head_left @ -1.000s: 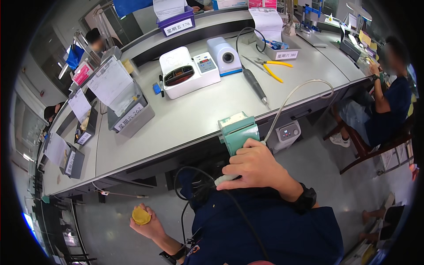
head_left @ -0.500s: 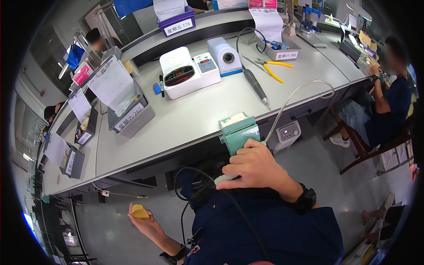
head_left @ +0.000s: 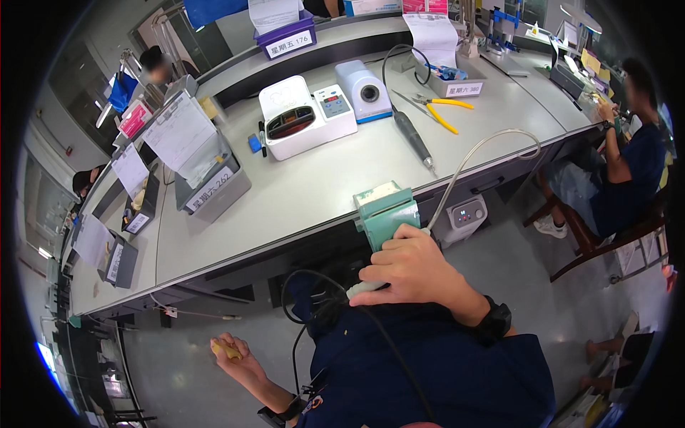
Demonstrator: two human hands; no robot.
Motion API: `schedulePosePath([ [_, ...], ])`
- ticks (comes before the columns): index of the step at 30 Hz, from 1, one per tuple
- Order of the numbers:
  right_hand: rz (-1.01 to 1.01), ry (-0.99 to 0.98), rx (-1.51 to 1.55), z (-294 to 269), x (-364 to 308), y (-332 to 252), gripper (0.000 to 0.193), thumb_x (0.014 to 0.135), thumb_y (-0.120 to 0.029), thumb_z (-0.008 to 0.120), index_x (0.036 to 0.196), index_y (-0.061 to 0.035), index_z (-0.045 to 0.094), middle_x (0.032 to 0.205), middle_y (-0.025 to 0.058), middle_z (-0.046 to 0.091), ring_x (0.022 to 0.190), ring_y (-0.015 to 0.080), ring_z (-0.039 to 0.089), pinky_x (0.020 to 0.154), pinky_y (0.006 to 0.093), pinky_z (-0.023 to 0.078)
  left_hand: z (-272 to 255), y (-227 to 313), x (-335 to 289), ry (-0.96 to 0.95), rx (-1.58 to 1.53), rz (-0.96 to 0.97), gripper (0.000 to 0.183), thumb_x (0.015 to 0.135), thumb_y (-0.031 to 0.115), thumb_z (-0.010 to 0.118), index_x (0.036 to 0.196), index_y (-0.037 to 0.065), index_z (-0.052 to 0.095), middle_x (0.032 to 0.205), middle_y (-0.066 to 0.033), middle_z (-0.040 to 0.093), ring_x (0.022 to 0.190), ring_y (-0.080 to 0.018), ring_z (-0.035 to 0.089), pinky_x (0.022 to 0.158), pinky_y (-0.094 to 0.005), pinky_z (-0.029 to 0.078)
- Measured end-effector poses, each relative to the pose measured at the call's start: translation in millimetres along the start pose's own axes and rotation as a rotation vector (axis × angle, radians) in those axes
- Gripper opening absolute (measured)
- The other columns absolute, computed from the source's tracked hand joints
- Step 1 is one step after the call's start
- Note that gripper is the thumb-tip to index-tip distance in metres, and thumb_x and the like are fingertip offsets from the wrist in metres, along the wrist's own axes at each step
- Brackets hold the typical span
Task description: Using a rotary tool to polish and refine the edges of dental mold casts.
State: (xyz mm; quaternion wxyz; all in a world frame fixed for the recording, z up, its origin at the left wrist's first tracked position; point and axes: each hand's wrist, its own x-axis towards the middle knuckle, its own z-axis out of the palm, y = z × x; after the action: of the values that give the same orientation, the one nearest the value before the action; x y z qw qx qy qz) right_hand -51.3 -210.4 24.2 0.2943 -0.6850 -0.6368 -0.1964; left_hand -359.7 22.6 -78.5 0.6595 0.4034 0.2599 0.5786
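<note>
Low at the left, away from the bench edge, my left hand (head_left: 241,362) is closed round a small yellow piece (head_left: 227,349), probably a plaster cast. The fingers hide much of it. My right hand (head_left: 410,267) is wrapped round a pale grey hose end (head_left: 365,287), which sticks out past the thumb. A clear hose (head_left: 457,171) runs from the bench edge down to this hand. Right beyond the knuckles, a green clamp-like block (head_left: 389,217) with a whitish top is fixed at the bench edge.
On the bench (head_left: 307,185) lie a grey handpiece (head_left: 414,139) and yellow-handled pliers (head_left: 446,107). Behind are a blue-and-white machine (head_left: 364,89) and a white control box (head_left: 307,118). Grey trays with papers (head_left: 214,185) line the left. A person (head_left: 631,150) sits at the right.
My left hand has turned and its fingers have curled over the yellow piece, so less of it shows. The right hand has stayed in place.
</note>
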Motion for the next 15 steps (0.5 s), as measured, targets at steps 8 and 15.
schedulePosePath([
  [8, -0.003, -0.003, 0.0, -2, 2, -1, 0.044, 0.08, -0.057, 0.069, 0.062, -0.0183, 0.062, 0.055, -0.0042, 0.049, 0.057, 0.0133, 0.053, 0.065, 0.0283, 0.036, 0, 6, 1, 0.018, -0.09, -0.114, 0.039, 0.095, 0.043, 0.038, 0.094, 0.006, 0.05, 0.086, -0.0088, 0.049, 0.057, -0.0139, 0.037, 0.052, -0.0258, 0.031],
  [15, 0.002, -0.009, 0.001, -2, 0, -1, 0.045, 0.08, -0.057, 0.069, 0.06, -0.0181, 0.061, 0.055, -0.004, 0.048, 0.056, 0.0136, 0.053, 0.065, 0.0286, 0.036, 12, 5, 2, 0.133, 0.039, -0.092, 0.05, 0.097, 0.039, 0.038, 0.121, -0.003, 0.053, 0.105, -0.0134, 0.058, 0.078, -0.0186, 0.052, 0.065, -0.0279, 0.041],
])
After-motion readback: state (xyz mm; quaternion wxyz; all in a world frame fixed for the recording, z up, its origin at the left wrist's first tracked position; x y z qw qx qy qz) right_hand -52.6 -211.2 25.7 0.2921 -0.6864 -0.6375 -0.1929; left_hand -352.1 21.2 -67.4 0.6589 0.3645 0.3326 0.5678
